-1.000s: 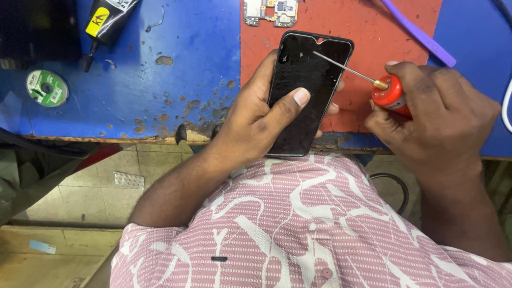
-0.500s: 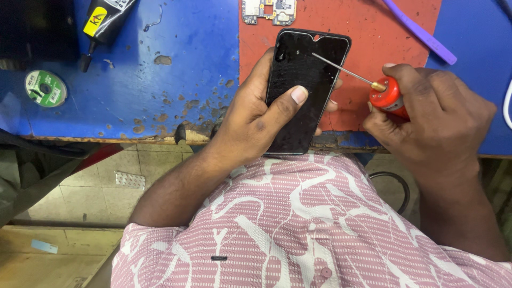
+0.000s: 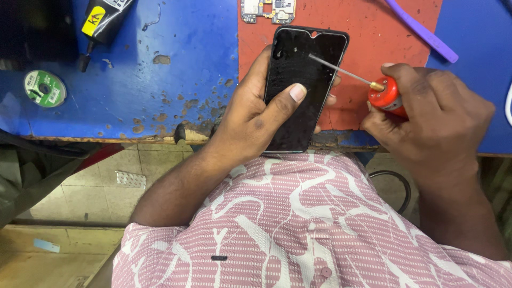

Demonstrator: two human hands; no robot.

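My left hand [image 3: 256, 114] grips a black smartphone [image 3: 304, 69] from its left side, thumb pressed across the dark screen. The phone lies tilted over a red mat [image 3: 368, 48] at the bench's front edge. My right hand [image 3: 434, 114] is closed around a small red bottle with a brass collar [image 3: 385, 96]. Its thin metal needle nozzle [image 3: 341, 70] reaches left and its tip rests over the upper right part of the phone's screen.
A circuit board [image 3: 268, 9] lies at the top of the red mat. A purple strip tool [image 3: 421, 31] lies at upper right. On the chipped blue bench [image 3: 160, 85] sit a green solder-wick reel [image 3: 45, 88] and a black glue tube [image 3: 98, 24].
The phone and my left hand have shifted slightly up and away from me. The needle tip stays on the upper right of the screen.
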